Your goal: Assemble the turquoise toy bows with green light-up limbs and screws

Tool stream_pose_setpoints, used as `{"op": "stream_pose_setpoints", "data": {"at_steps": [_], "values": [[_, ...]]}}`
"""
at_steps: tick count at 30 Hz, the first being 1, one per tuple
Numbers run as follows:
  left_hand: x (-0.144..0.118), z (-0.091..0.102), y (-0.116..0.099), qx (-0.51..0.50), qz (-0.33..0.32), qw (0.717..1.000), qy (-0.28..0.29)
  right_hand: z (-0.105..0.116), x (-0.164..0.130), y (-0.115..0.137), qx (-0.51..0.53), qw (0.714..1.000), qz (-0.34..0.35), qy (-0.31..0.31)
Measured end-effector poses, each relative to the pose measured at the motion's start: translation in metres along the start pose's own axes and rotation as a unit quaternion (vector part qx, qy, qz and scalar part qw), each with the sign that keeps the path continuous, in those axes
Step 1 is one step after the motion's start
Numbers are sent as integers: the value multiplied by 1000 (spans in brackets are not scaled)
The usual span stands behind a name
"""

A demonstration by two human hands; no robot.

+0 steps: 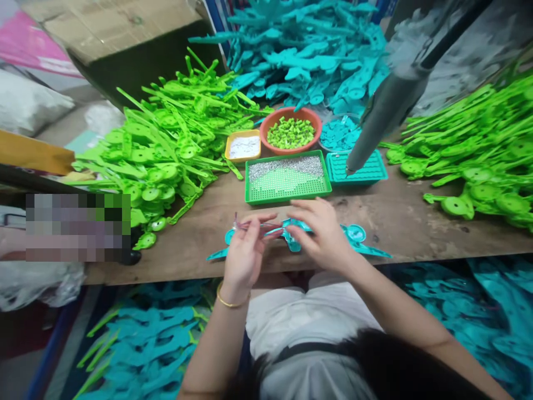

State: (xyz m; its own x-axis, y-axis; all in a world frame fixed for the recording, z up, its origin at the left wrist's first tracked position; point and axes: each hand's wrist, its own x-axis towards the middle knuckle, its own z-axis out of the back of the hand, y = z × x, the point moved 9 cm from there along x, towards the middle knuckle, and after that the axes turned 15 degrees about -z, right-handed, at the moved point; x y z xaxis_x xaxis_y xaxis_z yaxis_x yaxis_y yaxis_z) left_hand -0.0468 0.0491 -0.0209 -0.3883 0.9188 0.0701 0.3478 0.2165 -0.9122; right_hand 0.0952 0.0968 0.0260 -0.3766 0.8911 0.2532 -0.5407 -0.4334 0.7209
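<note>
1. Your left hand [244, 255] pinches thin tweezers [256, 225], grip closed on them, tips aimed toward 3 o'clock.
2. Your right hand [322, 236] presses down on the teal plastic part [358, 236] at the near edge of the bench [408, 222]; fingers curled on it, closed as far as can be seen.
3. Judged step: fitting a small piece into the teal plastic part. The next move appears to call for a steady tweezer tip and a firm hold on the part.
4. Containers, at 12 o'clock from your hands:
   - green tray [288, 179]: silvery small pieces, piled at its far side.
   - teal tray [358, 168], at 1 o'clock: contents cannot be told.
   - orange bowl [290, 130]: green bits.
   - yellow dish [243, 146]: white pieces.
   - clear bowl [339, 132]: teal bits.
</note>
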Motion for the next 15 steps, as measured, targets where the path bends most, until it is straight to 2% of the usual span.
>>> {"op": "stream_pose_setpoints", "data": {"at_steps": [2, 4, 6, 8, 10, 12, 13, 15], "values": [[-5, -14, 2, 23, -13, 999, 25, -16, -3, 21, 22, 998, 12, 57], [-7, -21, 1, 48, -31, 997, 48, -10, -2, 20, 84, 995, -13, 53], [-9, -24, 2, 80, -45, 993, 79, 20, -2, -4, 159, 985, -60, -30], [-9, -27, 5, 108, -55, 987, 106, 68, -9, -51, 195, 957, -118, -177], [-8, -31, 14, 108, -53, 986, 119, 114, -23, -103, 165, 920, -181, -306], [-7, -38, 27, 74, -39, 990, 113, 141, -31, -143, 61, 900, -271, -336], [-6, -43, 34, 55, -28, 993, 102, 150, -36, -149, -10, 890, -292, -350], [-5, -52, 49, 33, -6, 997, 74, 157, -47, -133, -91, 880, -267, -382]]}}
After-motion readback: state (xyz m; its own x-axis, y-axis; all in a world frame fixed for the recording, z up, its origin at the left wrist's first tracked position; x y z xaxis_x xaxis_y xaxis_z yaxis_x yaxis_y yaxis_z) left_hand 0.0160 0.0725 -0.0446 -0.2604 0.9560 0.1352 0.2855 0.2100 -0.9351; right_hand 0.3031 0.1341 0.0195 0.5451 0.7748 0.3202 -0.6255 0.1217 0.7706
